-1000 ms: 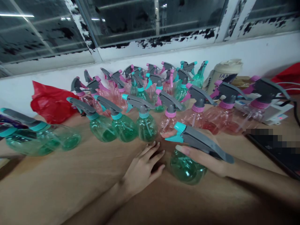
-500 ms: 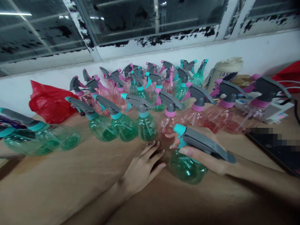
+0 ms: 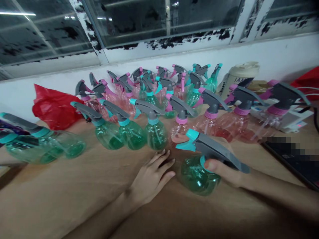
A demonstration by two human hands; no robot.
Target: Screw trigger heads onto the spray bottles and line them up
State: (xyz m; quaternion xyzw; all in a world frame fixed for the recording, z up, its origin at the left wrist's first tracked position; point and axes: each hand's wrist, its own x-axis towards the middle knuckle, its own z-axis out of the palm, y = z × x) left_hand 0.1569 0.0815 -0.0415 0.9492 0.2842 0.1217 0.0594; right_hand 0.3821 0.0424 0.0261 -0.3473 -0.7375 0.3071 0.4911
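Observation:
My right hand (image 3: 224, 169) is closed around the neck of a green spray bottle (image 3: 198, 176) with a grey head and turquoise nozzle and trigger. Its thumb presses on the turquoise collar, and the index finger reaches past behind the trigger head, partly hidden. The bottle leans a little, its nozzle facing left. Flat on the wooden table (image 3: 99, 196) lies my left hand (image 3: 152, 179), fingers stretched out and holding nothing. Just beyond its fingertips stands another green spray bottle (image 3: 156, 134), and beside that a pink spray bottle (image 3: 179, 127).
Several more green and pink spray bottles crowd toward the wall. Two green bottles (image 3: 72, 146) stand at far left, near a red plastic bag (image 3: 54, 108). At right are a coffee cup (image 3: 241, 76), a white device (image 3: 294, 119) and a dark flat device (image 3: 289, 159).
My right thumb has moved from up by the trigger down to the collar, and the right fingers have come off the trigger, which now sticks out. The left hand stays put.

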